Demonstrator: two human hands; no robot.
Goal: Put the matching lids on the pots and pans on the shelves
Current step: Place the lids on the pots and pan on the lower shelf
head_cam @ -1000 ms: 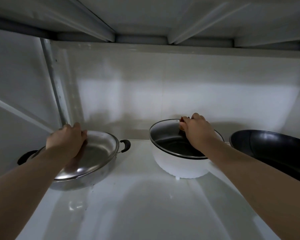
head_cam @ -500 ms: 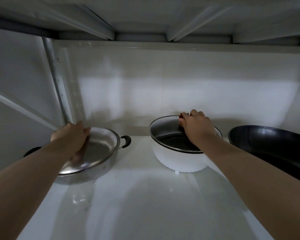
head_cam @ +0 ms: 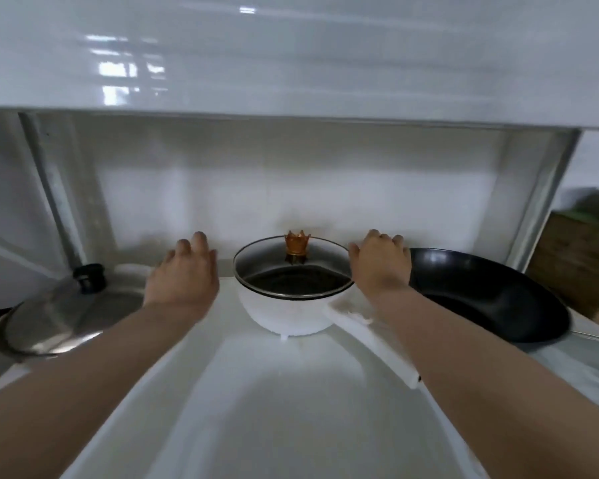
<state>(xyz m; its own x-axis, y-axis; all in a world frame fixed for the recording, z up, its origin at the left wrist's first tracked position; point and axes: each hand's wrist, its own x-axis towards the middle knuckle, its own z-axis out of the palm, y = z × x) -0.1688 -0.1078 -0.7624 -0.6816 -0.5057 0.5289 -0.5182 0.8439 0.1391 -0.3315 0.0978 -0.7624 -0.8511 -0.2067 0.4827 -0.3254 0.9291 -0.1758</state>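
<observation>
Both empty hands, left hand point(head_cam: 182, 278) and right hand point(head_cam: 381, 267), spread wide beside the crown-knobbed glass lid point(head_cam: 293, 271) on the white saucepan point(head_cam: 284, 314); a careless brush could knock it askew toward the shelf's point(head_cam: 274, 392) back edge.

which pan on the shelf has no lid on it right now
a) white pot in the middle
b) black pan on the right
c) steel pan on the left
b: the black pan lies open, while the steel lid and glass lid cover the others.
</observation>
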